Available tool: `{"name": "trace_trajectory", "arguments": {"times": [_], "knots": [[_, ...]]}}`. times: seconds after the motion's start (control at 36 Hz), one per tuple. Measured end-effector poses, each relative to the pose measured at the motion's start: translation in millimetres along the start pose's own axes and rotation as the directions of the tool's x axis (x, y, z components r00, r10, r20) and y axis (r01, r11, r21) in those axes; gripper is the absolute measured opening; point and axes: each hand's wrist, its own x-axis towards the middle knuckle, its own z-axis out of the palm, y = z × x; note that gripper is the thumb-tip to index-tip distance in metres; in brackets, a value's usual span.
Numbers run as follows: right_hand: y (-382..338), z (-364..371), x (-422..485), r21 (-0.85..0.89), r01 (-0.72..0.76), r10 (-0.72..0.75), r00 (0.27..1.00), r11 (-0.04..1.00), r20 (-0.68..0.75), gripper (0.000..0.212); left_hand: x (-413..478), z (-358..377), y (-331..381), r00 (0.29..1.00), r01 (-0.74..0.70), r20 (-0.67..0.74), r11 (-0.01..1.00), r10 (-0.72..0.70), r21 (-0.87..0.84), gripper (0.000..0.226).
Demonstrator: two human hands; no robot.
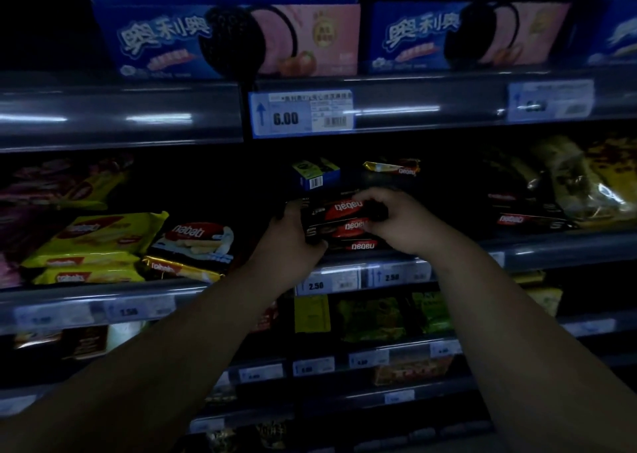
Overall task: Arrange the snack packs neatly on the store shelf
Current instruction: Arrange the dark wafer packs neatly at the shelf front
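Both hands are gripping a stack of dark snack packs (339,225) on the middle shelf (551,246): left hand (293,237) and right hand (400,221) curling around its ends. The packs look light, slippery and crushable, best held by the ends.

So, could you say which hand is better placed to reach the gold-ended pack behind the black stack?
Probably the right hand: it grips the right end of the black stack, below the gold-ended pack; the left hand holds the other end.
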Motion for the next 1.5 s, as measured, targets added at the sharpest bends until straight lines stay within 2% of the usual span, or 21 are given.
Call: {"name": "trace_trajectory", "arguments": {"times": [0.08, 0.22, 0.31, 0.44, 0.53, 0.58, 0.64, 0.72, 0.86, 0.97, 1.11, 1.22, 1.28, 1.39, 1.44, 1.5], "knots": [[3, -3, -5, 0.058, -0.015, 0.015, 1.0, 0.998, -0.013, 0.04, 3, 4, 2, 0.999, -0.012, 0.036, 1.0, 0.012, -0.016, 0.075], [3, 3, -18, 0.006, -0.04, 0.04, 0.999, 0.999, -0.028, 0.056, 7, 8, 4, 0.997, -0.067, 0.046, 0.995, 0.063, 0.075, 0.076], [7, 9, -27, 0.009, -0.022, 0.023, 0.996, 1.0, -0.082, 0.056, 5, 7, 5, 0.995, -0.094, 0.038, 0.987, 0.089, 0.128, 0.076], [8, 20, -36, -0.12, 0.061, -0.08, 0.984, 0.991, -0.16, 0.044, -6, 2, 5, 0.995, -0.093, -0.001, 0.979, 0.095, 0.184, 0.065], [6, 23, -36, -0.108, 0.114, -0.13, 0.979, 0.988, -0.159, 0.031, -12, -1, 4, 0.996, -0.075, -0.029, 0.978, 0.082, 0.195, 0.061], [6, 24, -36, -0.051, 0.12, -0.126, 0.983, 0.992, -0.135, 0.03, -17, -2, 4, 0.995, -0.082, -0.044, 0.972, 0.094, 0.221, 0.063], [8, 23, -36, -0.004, 0.127, -0.126, 0.983, 0.992, -0.131, 0.037, -22, -2, 8, 0.988, -0.11, -0.069, 0.946, 0.137, 0.305, 0.068], [12, 17, -38, -0.008, 0.155, -0.153, 0.968, 0.988, -0.201, 0.047, -27, 0, 20, 0.964, -0.191, -0.081, 0.869, 0.254, 0.457, 0.075], [28, -7, -49, -0.074, 0.128, -0.145, 0.935, 0.989, -0.323, 0.053, -24, 16, 48, 0.899, -0.377, -0.01, 0.785, 0.438, 0.492, 0.069], [51, -36, -63, -0.109, 0.079, -0.119, 0.893, 0.991, -0.434, 0.05, -19, 43, 72, 0.858, -0.479, 0.044, 0.765, 0.512, 0.431, 0.066], [86, -76, -83, -0.152, 0.01, -0.097, 0.813, 0.988, -0.574, 0.045, -12, 84, 98, 0.843, -0.529, 0.109, 0.772, 0.527, 0.354, 0.071], [115, -104, -93, -0.183, -0.04, -0.09, 0.754, 0.982, -0.651, 0.051, -2, 114, 121, 0.871, -0.49, 0.177, 0.838, 0.459, 0.24, 0.076], [133, -116, -93, -0.271, -0.144, -0.081, 0.733, 0.952, -0.675, 0.06, 5, 129, 130, 0.883, -0.461, 0.198, 0.866, 0.426, 0.195, 0.076], [161, -131, -87, -0.433, -0.405, 0.078, 0.796, 0.805, -0.601, 0.084, 19, 152, 144, 0.901, -0.4, 0.243, 0.906, 0.359, 0.142, 0.078], [167, -130, -83, -0.453, -0.455, 0.162, 0.82, 0.766, -0.549, 0.085, 24, 160, 147, 0.905, -0.387, 0.252, 0.911, 0.344, 0.144, 0.078], [168, -126, -80, -0.453, -0.449, 0.202, 0.845, 0.77, -0.495, 0.08, 27, 166, 146, 0.906, -0.38, 0.261, 0.911, 0.332, 0.16, 0.078]]}}
